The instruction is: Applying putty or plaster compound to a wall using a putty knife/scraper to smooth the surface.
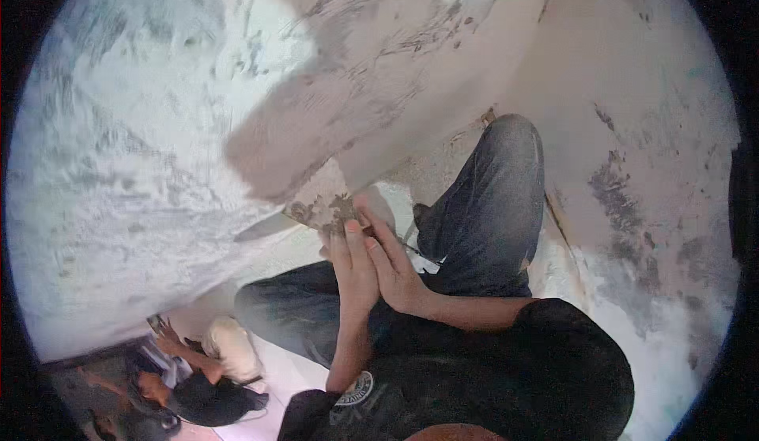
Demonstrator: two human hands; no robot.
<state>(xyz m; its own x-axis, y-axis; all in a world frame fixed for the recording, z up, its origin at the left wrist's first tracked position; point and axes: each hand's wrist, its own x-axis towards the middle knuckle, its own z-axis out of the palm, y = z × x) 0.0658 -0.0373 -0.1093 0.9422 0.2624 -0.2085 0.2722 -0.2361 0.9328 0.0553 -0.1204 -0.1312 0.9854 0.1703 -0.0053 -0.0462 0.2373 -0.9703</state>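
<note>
My left hand (353,265) and my right hand (398,273) come together in front of my lap, the palms turned toward each other. Between and ahead of the fingers is a flat, thin piece (322,202), pale toward its pointed top and marked with dark brown blotches lower down. Its exact kind cannot be made out. Fingers of both hands lie long and close against its near edge, which they partly hide. Right beyond it rises the whitish, patchy wall (182,109).
My bent legs in dark jeans (494,196) are on either side of my hands. A second wall surface (632,164) with dark stains stands on the right. At the lower left, another person (209,397) in a dark cap holds a small flat grey thing (157,323) against the wall.
</note>
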